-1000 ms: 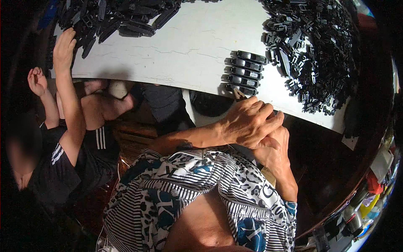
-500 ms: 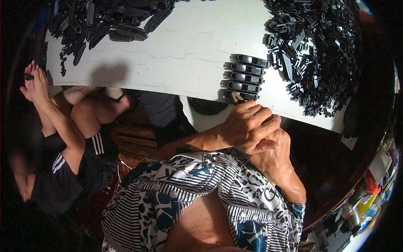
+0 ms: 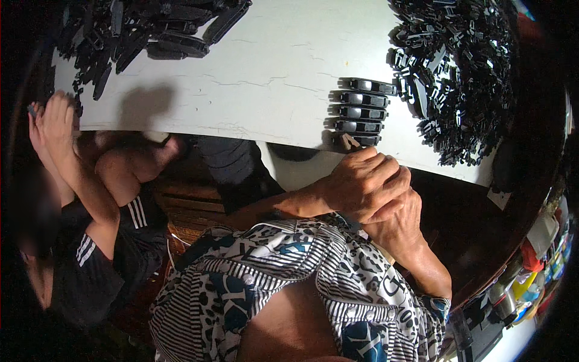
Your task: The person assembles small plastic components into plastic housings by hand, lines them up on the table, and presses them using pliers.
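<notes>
My left hand [image 3: 362, 184] is closed at the near edge of the table, its knuckles up. Against it, lower and to the right, my right hand [image 3: 400, 212] is closed too, and the two touch. A small pale, forked-looking tip [image 3: 348, 142] shows just beyond my left fingers; whether it is a tool or part of a piece I cannot make out. What lies inside both hands is hidden. Directly beyond them, several glossy black oblong plastic clip-like pieces [image 3: 363, 113] are lined up in a column, the nearest close to my left hand.
A large heap of small black plastic parts [image 3: 458, 78] covers the right of the white table [image 3: 271, 96]. Longer black pieces [image 3: 178, 45] are piled at the far left. Beside me on the left sits another person, hands [image 3: 57, 120] raised by the table's edge.
My hands stay together in much the same pose. The view has shifted slightly, and the other person's hands have moved a little.
</notes>
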Demonstrator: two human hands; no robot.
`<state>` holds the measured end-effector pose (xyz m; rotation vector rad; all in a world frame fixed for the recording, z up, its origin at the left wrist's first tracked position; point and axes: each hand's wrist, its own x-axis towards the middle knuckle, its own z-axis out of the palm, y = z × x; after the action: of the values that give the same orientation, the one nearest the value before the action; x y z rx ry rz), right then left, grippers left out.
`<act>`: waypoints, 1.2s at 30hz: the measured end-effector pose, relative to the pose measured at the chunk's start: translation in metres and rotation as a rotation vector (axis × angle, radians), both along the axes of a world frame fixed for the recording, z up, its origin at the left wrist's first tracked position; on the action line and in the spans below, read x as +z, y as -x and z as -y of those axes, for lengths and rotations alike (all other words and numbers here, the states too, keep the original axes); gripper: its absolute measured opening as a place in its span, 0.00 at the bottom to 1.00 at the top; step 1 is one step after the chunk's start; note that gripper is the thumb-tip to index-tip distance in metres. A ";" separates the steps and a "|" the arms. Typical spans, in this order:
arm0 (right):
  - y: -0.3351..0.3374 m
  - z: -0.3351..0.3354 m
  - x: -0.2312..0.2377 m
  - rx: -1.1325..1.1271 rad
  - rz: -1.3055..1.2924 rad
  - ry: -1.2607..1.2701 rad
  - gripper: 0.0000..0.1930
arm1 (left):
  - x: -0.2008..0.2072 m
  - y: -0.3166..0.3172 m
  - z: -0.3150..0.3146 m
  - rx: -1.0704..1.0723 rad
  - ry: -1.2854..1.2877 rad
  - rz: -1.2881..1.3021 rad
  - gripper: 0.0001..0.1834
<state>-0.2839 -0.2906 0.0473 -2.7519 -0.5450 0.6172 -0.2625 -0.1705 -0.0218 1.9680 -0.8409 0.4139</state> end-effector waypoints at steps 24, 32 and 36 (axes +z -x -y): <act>0.024 0.030 -0.027 -0.399 -0.106 -0.408 0.25 | -0.008 0.009 -0.056 0.675 -0.271 -0.057 0.21; 0.018 0.022 -0.017 -0.351 -0.160 -0.344 0.24 | -0.006 0.006 -0.067 0.618 -0.148 -0.022 0.19; 0.007 0.012 -0.006 -0.296 -0.163 -0.259 0.22 | 0.026 0.017 -0.050 0.273 -0.054 0.095 0.18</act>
<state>-0.2907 -0.3023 0.0411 -2.4457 -0.1621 0.6395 -0.2796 -0.1200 0.0038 2.1355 -0.6482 0.6533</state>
